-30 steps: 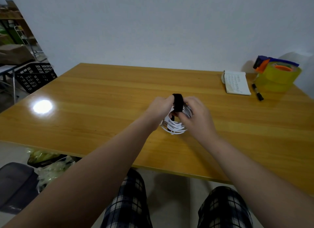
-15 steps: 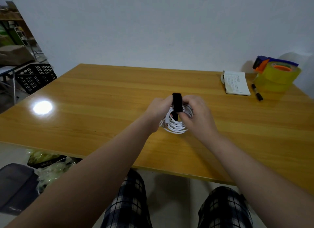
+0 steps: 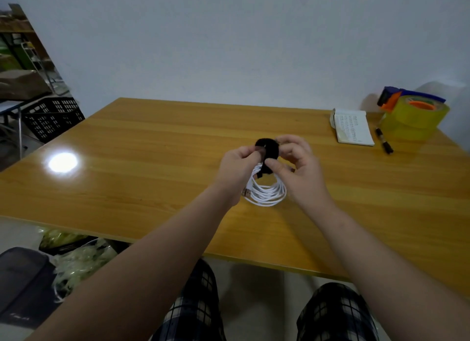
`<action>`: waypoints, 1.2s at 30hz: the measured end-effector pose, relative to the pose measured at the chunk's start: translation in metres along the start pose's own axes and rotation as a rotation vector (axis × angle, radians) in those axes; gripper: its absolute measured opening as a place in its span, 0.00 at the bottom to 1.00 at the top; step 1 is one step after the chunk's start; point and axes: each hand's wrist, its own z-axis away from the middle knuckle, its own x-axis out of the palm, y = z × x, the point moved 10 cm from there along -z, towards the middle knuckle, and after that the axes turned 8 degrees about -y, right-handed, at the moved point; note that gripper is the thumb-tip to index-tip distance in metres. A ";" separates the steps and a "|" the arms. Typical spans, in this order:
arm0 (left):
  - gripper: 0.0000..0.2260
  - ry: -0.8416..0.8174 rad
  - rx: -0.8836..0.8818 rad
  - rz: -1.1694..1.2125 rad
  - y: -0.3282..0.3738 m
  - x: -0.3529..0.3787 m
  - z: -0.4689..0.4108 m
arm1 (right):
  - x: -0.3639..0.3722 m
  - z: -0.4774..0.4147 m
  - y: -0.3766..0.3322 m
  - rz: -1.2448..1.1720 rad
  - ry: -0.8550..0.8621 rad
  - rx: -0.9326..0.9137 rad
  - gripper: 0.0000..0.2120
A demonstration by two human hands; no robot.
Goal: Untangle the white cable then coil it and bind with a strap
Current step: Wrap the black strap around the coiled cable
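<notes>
White cable [image 3: 267, 193], coiled, sits mid-worktop [image 3: 152, 162] btwn both hands, black strap [image 3: 269, 150] looped over its far side. Left grip [image 3: 236, 168] pinches strap's left end; right grip [image 3: 300, 168] pinches strap w/ thumb & fingers. Far right: notebook [image 3: 353, 127], marker [image 3: 384, 143], tape dispenser [image 3: 414, 117].

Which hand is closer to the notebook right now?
Right. The right hand holds the black strap on the side facing the notebook; the left hand pinches it from the far side.

white cable [image 3: 267, 192]: coiled in neat round loops, upright, metal plug end at lower left | black strap [image 3: 268, 151]: fuzzy band looped over the coil's top
</notes>
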 end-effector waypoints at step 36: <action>0.17 -0.233 0.546 -1.159 0.040 0.041 0.018 | -0.012 -0.005 0.010 -0.063 0.259 0.060 0.04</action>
